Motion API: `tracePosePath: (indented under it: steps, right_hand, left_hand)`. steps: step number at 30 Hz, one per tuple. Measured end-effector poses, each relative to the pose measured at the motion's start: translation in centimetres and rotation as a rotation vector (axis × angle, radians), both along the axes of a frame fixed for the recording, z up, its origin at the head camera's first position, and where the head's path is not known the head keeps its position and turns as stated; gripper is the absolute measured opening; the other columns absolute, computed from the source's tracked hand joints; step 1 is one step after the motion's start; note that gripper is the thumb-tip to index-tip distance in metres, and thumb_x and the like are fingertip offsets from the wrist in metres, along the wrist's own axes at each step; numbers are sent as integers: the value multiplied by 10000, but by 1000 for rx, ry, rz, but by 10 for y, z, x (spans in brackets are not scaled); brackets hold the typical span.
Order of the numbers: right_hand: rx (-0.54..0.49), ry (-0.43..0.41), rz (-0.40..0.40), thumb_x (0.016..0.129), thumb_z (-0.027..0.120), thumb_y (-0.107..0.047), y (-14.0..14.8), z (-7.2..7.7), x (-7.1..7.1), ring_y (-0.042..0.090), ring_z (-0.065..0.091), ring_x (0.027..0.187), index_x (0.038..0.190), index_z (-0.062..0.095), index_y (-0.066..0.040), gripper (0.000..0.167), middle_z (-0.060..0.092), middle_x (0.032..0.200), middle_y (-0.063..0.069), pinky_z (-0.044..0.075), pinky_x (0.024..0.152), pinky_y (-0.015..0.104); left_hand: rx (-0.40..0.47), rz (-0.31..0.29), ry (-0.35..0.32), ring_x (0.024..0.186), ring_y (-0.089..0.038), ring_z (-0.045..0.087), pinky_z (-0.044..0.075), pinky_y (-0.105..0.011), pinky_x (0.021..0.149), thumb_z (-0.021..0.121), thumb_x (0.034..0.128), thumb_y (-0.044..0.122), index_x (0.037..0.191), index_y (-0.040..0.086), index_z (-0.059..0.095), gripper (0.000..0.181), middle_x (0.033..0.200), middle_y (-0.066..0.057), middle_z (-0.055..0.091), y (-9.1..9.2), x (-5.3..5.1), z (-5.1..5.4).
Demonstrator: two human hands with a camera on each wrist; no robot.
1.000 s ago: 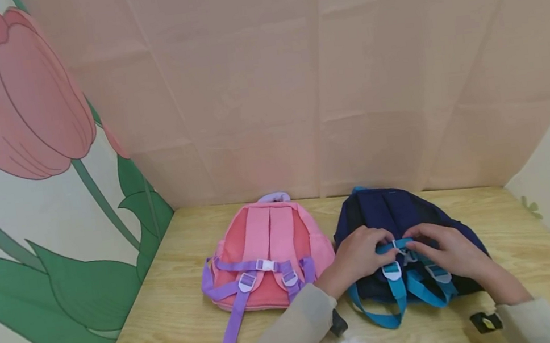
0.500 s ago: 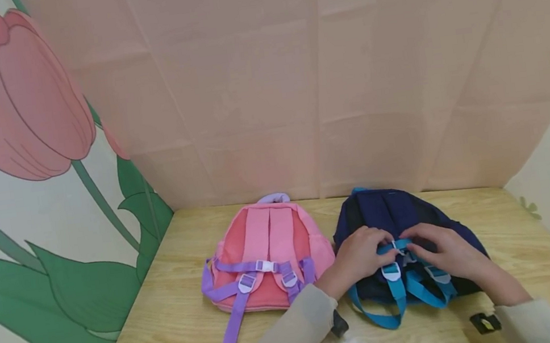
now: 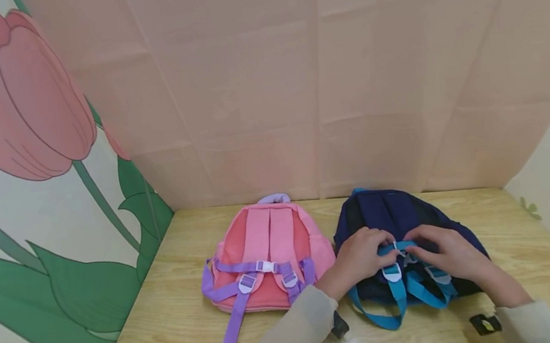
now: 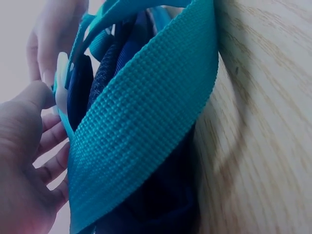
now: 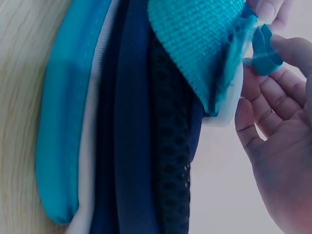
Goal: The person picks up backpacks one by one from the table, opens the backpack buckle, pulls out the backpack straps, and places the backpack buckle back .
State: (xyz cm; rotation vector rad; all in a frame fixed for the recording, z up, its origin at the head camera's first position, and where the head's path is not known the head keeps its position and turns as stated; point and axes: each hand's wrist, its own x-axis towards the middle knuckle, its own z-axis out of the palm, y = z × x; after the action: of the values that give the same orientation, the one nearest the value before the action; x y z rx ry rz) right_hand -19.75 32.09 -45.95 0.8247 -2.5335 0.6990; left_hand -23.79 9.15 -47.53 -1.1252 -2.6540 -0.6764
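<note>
While a pink backpack [image 3: 282, 228] sits just left of the navy backpack [image 3: 395, 208] on the bench [image 3: 165, 322], the left hand [image 3: 362, 253] has its grip pinched on a blue strap [image 3: 405, 245] across the navy backpack's front, and the right hand [image 3: 446, 249] has that same strap pinched too, a bit further right.

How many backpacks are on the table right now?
2: the pink backpack at left in the head view, and the navy backpack to its right, its blue strap held by the left hand and right hand.
</note>
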Motion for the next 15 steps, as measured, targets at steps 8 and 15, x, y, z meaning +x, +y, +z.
tracePosePath:
  steps: [8,15]
  right_hand:
    - [-4,-8,-5,824,814,-29,3,1,1,66,661,886,1065,721,-183,301,717,1002,-87,544,755,205]
    - [3,-19,38,834,790,3,-2,3,-1,43,651,906,1105,721,-152,320,722,1039,-61,507,784,145]
  left_hand:
    - [0,9,0,860,35,462,354,-54,724,671,968,422,1139,291,710,219,1013,199,631,-1,0,0]
    - [-19,9,16,889,36,486,379,-55,759,666,970,434,1146,289,712,232,1030,189,640,0,0,1]
